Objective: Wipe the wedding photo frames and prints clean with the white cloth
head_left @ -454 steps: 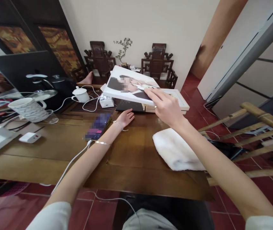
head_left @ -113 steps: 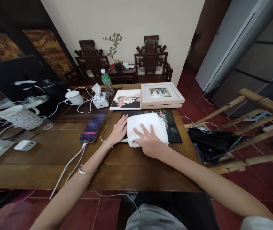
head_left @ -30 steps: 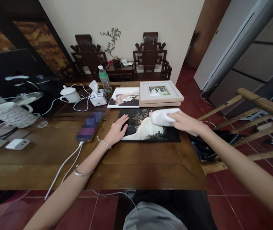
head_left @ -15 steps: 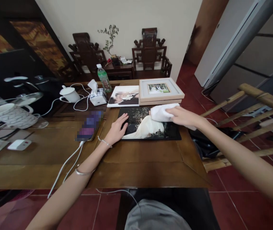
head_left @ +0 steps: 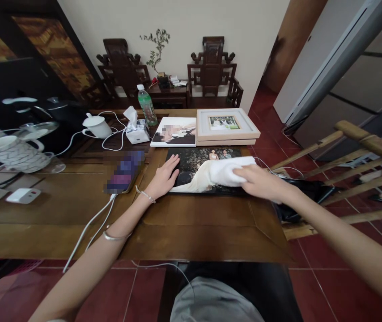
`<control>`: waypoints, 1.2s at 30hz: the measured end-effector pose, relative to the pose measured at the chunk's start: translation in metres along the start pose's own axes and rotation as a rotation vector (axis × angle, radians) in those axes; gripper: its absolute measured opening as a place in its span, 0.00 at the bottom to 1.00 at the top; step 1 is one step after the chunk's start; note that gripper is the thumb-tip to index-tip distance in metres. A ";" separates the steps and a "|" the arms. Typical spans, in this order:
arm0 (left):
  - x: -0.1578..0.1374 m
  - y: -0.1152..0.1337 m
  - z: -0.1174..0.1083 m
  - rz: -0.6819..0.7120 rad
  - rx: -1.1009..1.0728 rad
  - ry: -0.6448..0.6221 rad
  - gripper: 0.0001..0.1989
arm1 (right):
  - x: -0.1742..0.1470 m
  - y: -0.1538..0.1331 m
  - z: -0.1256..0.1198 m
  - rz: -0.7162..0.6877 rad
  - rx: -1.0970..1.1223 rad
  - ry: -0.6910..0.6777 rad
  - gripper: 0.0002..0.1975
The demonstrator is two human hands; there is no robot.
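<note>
A dark wedding photo panel (head_left: 193,167) lies flat on the wooden table (head_left: 191,228). My left hand (head_left: 164,177) rests on its left edge, fingers stretched out and holding nothing. A folded white cloth (head_left: 226,172) covers the right part of the panel, pressed against its surface. My right hand (head_left: 258,181) is closed on the cloth's right end. Behind the panel lie a white-edged photo print (head_left: 174,133) and a stack of light wooden picture frames (head_left: 227,127).
Left of the panel lies a phone (head_left: 125,172) with a white charging cable (head_left: 88,230). Farther back stand a tissue box (head_left: 137,133), a green-labelled bottle (head_left: 147,106), a lidded white cup (head_left: 97,126) and a patterned mug (head_left: 13,153). A wooden chair (head_left: 362,138) is at the right.
My right hand has moved the cloth toward me, down the panel, uncovering two figures near its top. My left hand stays on the left edge. The view has shifted slightly.
</note>
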State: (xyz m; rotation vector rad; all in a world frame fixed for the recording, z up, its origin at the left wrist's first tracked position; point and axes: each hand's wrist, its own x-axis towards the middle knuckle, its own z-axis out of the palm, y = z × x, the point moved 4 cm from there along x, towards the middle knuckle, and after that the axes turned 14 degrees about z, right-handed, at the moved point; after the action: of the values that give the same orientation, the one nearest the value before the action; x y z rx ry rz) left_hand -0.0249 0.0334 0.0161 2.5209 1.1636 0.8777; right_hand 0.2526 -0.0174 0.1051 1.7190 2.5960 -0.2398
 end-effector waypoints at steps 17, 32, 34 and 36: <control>0.000 -0.006 0.002 0.021 -0.018 0.059 0.23 | 0.040 -0.007 -0.004 -0.031 0.005 0.000 0.13; 0.000 -0.006 0.004 0.025 -0.015 0.064 0.22 | 0.037 -0.035 0.000 -0.033 -0.003 0.008 0.13; 0.000 -0.006 0.003 0.026 -0.013 0.055 0.22 | 0.068 -0.029 -0.006 -0.035 -0.008 0.035 0.12; -0.001 -0.007 0.003 0.028 -0.010 0.051 0.22 | 0.095 -0.023 -0.010 -0.033 -0.007 0.048 0.12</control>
State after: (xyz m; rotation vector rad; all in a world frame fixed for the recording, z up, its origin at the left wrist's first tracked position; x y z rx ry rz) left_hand -0.0274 0.0375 0.0104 2.5266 1.1388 0.9580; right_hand 0.1949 0.0620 0.1084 1.7021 2.6572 -0.1922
